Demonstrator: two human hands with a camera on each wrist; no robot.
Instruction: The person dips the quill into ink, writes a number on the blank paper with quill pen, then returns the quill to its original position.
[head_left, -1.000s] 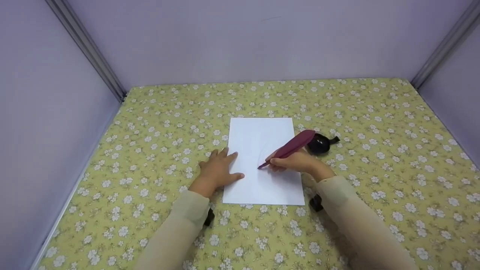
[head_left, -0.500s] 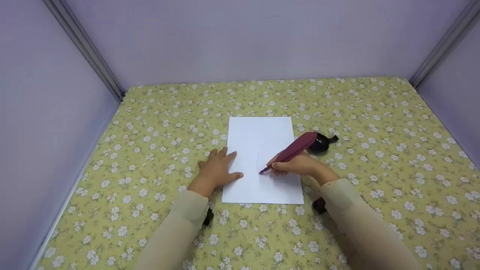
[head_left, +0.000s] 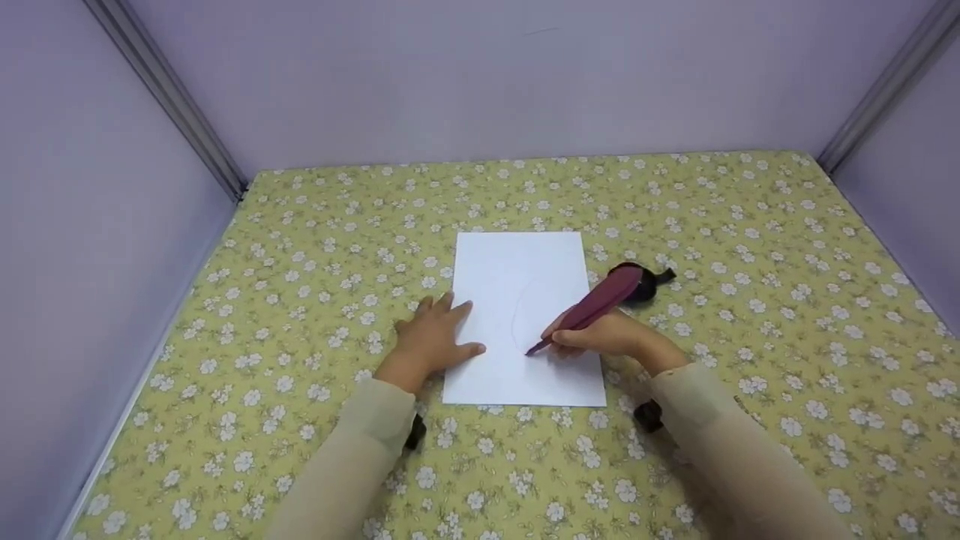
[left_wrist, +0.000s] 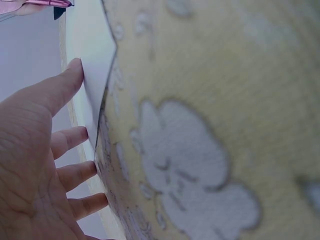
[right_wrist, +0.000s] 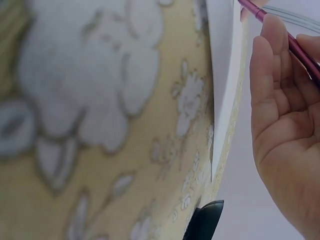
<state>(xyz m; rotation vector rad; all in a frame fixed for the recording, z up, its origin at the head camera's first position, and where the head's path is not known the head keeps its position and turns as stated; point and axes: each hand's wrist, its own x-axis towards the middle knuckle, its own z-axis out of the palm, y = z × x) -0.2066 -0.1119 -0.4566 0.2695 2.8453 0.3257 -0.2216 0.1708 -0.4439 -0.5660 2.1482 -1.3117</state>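
Two hands over one white sheet (head_left: pixel 521 315), centred on floral cloth (head_left: pixel 300 247). Head view alone shows black ink pot (head_left: pixel 646 283) beyond the feather. Right hand (head_left: pixel 611 335) pinches maroon quill pen (head_left: pixel 589 307), tip on paper. Left hand (head_left: pixel 431 339) flat, fingers spread, pressing the sheet's left edge.

The table is covered by a yellow-green cloth (head_left: pixel 300 300) printed all over with small white flowers, and it runs right up to the pale lilac walls at the back and on both sides. A white sheet of paper (head_left: pixel 510 277) lies flat near the middle of the cloth, its long edges running away from the person. On it is a faint curved line, thin and hard to make out. Just beside the sheet's right edge sits a small black pot (head_left: pixel 646 283), resting on the cloth, partly hidden. The left hand (head_left: pixel 435 339) lies flat across the sheet's left edge, half on the cloth.
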